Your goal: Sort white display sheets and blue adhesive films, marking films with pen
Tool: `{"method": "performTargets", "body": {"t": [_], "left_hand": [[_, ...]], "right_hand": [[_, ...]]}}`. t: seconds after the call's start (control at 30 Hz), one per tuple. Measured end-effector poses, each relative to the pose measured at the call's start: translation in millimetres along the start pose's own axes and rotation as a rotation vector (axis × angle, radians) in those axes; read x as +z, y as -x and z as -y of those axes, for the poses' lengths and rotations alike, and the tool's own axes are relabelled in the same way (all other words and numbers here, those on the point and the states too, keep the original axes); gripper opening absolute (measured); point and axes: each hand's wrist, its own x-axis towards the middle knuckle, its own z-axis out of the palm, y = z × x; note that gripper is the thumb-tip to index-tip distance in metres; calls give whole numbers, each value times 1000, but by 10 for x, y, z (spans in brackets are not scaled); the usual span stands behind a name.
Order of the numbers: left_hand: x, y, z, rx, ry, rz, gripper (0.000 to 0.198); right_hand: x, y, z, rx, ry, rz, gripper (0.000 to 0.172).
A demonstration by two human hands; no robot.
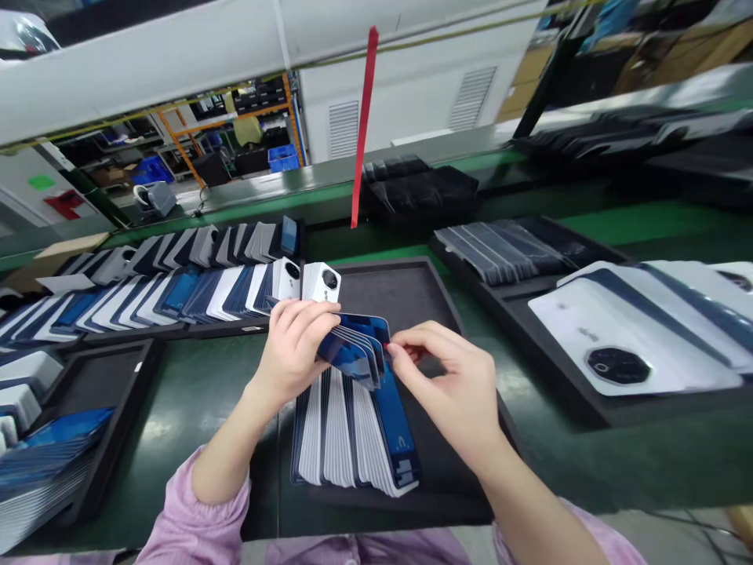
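Observation:
My left hand [294,349] is closed around a small fanned bunch of phone back covers [353,355], their blue film-covered inner sides showing. At the bunch's right edge, the thumb and forefinger of my right hand [456,384] are pinched together. A tiny red spot shows at those fingertips; what they grip is too small to make out. Below both hands, a leaning row of white and dark covers [338,439] lies in a black tray [403,278]. Behind my left fingers stands a white cover [321,282] with a round black camera area.
More trays of upright covers [217,294] line the left and back. To the right, another tray [565,392] holds large white covers [612,329] and wrapped dark ones [491,247]. A red strip [365,125] hangs above the green bench [205,408].

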Motion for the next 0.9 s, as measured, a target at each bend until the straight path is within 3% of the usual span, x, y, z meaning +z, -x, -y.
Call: {"method": "performTargets", "body": {"t": [0.13,0.33,0.47,0.6,0.73,0.8,0.83,0.9], "left_hand": [[-15,-19,-90,55,-109,-68,30],[-20,9,-83,62,-203,-78,28],[-34,7,-65,44,-182,-82,30],[-44,-8,-124,57,-186,-127,27],[-23,7,-139,16,-129,-163,34],[-19,36,-143,-64,0,-186,42],[-15,56,-156,-131,107,-200,46],[6,101,-209,-343,390,-210,59]], "right_hand": [[51,-12,11,-19,8,-52,16],[91,-40,-9,117,-111,-49,17],[101,-58,-8,126,-154,-35,21],[80,-55,-1,45,-139,12,28],[65,-49,-159,13,-163,-6,29],[94,-57,-272,57,-302,73,30],[126,-59,-319,77,-402,131,39],[226,-63,-367,117,-574,239,80]]}}
